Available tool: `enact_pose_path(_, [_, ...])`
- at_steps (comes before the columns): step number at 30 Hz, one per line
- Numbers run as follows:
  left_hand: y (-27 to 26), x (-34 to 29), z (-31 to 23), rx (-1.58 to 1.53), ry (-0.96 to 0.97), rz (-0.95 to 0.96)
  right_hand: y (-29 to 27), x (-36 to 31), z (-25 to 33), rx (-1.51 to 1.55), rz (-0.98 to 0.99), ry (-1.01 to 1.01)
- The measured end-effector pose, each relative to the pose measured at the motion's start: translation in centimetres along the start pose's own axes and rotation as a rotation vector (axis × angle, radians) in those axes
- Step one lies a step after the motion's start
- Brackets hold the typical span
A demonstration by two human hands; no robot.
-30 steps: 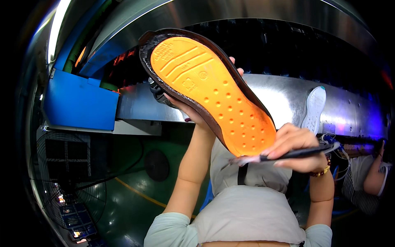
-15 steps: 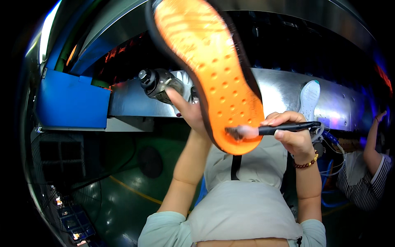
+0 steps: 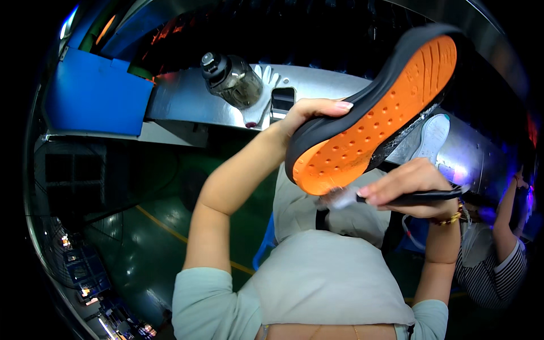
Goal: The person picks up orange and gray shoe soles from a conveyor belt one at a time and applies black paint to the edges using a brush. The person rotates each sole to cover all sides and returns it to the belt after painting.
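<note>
Tilted up to the right in front of me is a shoe sole (image 3: 362, 127) with a black rim and an orange, dimpled face. My left hand (image 3: 317, 113) grips its black edge near the heel end, thumb along the side and the other fingers hidden behind. Between the fingers of my right hand (image 3: 411, 187) is a brush with a black handle (image 3: 428, 196). Its pale, blurred bristle end (image 3: 337, 198) is at the lower heel edge of the orange face; whether it touches cannot be made out.
A dark bottle (image 3: 241, 85) lies beside a white glove (image 3: 266, 85) and a dark phone-like rectangle (image 3: 283, 98) on the metal bench (image 3: 181, 96). A white insole-shaped piece (image 3: 435, 136) rests at right. A blue box (image 3: 93, 90) stands left; another person's arm (image 3: 503, 218) shows far right.
The sole has swung its toe end over to the right, and my left hand now shows on its upper edge. The brush has moved from the heel's face down to its lower edge.
</note>
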State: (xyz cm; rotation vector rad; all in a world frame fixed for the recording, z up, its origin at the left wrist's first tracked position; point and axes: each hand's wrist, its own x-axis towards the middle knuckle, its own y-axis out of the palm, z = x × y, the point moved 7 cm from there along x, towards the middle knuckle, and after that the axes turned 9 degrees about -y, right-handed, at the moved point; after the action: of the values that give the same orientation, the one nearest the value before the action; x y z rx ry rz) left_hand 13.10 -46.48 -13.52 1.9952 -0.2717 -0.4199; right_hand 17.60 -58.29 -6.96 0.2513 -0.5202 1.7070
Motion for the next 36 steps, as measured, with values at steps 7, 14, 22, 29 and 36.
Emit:
enact_pose_path(7, [0.3,0.4,0.9,0.448,-0.212,-0.446,0.0,1.0,-0.1,-0.148,0.257,0.05])
enact_pose_path(14, [0.3,-0.9,1.1,0.468,-0.306,-0.437,-1.8,1.3,0.2,-0.119,0.203,0.049])
enact_pose_path(22, [-0.2,-3.5,1.0,0.375,-0.335,-0.422,-3.4,-0.8,0.4,-0.147,-0.057,0.08])
enact_pose_path(29, [-3.0,-5.8,1.5,0.082,-0.231,-0.302,-4.8,-2.9,0.6,-0.209,-0.143,0.045])
enact_pose_path(36, [-0.8,-4.8,1.1,0.179,-0.159,-0.158,-6.6,-4.3,0.5,-0.224,-0.086,0.104])
